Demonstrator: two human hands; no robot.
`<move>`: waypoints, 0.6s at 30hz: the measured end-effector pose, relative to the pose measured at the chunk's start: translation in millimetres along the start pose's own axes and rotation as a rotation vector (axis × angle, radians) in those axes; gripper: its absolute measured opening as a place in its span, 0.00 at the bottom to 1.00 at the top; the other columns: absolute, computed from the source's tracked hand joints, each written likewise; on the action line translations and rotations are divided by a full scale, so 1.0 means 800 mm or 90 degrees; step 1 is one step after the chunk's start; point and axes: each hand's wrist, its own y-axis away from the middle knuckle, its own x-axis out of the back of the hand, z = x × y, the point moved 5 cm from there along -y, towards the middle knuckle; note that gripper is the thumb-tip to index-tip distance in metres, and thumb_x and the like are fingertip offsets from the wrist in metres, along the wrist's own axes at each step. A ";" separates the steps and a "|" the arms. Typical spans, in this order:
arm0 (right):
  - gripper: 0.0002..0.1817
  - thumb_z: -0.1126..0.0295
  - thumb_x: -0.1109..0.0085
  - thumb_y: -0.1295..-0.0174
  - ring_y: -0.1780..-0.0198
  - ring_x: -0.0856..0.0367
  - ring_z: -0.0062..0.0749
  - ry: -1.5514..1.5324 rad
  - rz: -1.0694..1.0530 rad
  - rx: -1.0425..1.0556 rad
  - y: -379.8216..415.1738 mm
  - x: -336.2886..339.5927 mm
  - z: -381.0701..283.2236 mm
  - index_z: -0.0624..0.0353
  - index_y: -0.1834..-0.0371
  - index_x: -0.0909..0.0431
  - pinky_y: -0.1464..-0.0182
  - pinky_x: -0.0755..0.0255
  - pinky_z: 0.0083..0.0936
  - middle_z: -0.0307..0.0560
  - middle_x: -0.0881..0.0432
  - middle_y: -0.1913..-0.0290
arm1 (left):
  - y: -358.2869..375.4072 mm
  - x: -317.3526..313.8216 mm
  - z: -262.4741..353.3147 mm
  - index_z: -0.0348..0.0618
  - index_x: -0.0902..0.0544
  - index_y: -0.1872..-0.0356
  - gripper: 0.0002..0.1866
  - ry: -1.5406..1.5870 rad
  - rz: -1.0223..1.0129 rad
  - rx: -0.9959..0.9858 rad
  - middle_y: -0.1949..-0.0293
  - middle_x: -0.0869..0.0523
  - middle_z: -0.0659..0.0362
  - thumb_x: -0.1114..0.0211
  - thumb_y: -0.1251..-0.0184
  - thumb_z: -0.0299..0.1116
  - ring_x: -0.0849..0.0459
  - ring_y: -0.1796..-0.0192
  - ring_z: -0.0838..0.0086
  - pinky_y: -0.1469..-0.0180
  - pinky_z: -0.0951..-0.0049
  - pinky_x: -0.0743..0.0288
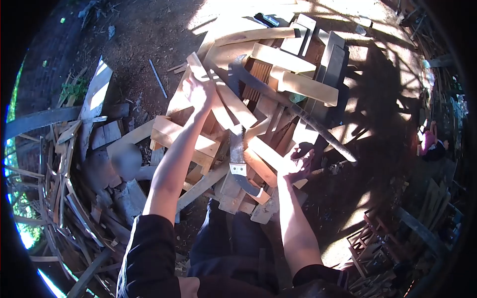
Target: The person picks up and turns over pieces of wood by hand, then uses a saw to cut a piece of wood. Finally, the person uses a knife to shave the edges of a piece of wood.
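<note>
- Both hands are well apart over the wood pile: the left hand point(198, 93) is closed around a narrow strip point(195, 63), while the right hand point(298, 163) curls against the outer end of a pale bar point(266, 153). Glare and shadow there keep me from telling whether those fingers are fully closed.
- Judging from this view, I'd call the step in hand handling and positioning loose offcuts on top of the pile.
- Any move from here calls for a firm hold on the narrow strip and a clear path past the handsaw point(237, 149), whose toothed edge shows between the two hands, beside the pale bar.
- I'd want the right hand's grip confirmed before it takes any weight, since a jolt could slide the neighbouring pieces.
- A second strip point(236, 102) slants beside the narrow strip, its lower end near the handsaw.
- Beyond the handsaw lies a long-handled tool point(298, 110), its shaft slanting across the pile and ending past the right hand.
- Thick blocks point(310, 88) rest on the pile's far side, and a squared block point(171, 130) sits by the left forearm.
- For containers, I can make out none with certainty; the pieces I'm watching lie on other wood, and what supports the pile underneath is hidden.
</note>
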 end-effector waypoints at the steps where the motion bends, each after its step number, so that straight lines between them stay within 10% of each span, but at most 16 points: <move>1: 0.36 0.49 0.46 0.34 0.34 0.25 0.49 0.002 -0.011 0.003 0.002 0.011 0.010 0.60 0.28 0.35 0.38 0.30 0.44 0.56 0.28 0.31 | -0.008 -0.004 0.012 0.38 0.32 0.35 0.35 -0.035 0.027 -0.027 0.39 0.29 0.39 0.37 0.43 0.41 0.32 0.33 0.50 0.32 0.51 0.39; 12: 0.37 0.49 0.46 0.34 0.36 0.24 0.49 0.018 -0.098 0.023 -0.020 0.010 0.000 0.60 0.27 0.36 0.39 0.29 0.43 0.56 0.28 0.31 | -0.102 -0.079 0.131 0.40 0.29 0.36 0.31 -0.141 -0.123 -0.205 0.38 0.28 0.46 0.37 0.37 0.45 0.31 0.32 0.52 0.32 0.49 0.37; 18: 0.37 0.49 0.46 0.34 0.37 0.24 0.50 0.026 -0.136 0.040 -0.021 0.026 -0.023 0.60 0.26 0.37 0.39 0.28 0.42 0.56 0.28 0.32 | -0.163 -0.087 0.137 0.52 0.21 0.40 0.22 -0.137 0.032 -0.131 0.40 0.24 0.51 0.42 0.33 0.44 0.28 0.34 0.60 0.35 0.51 0.38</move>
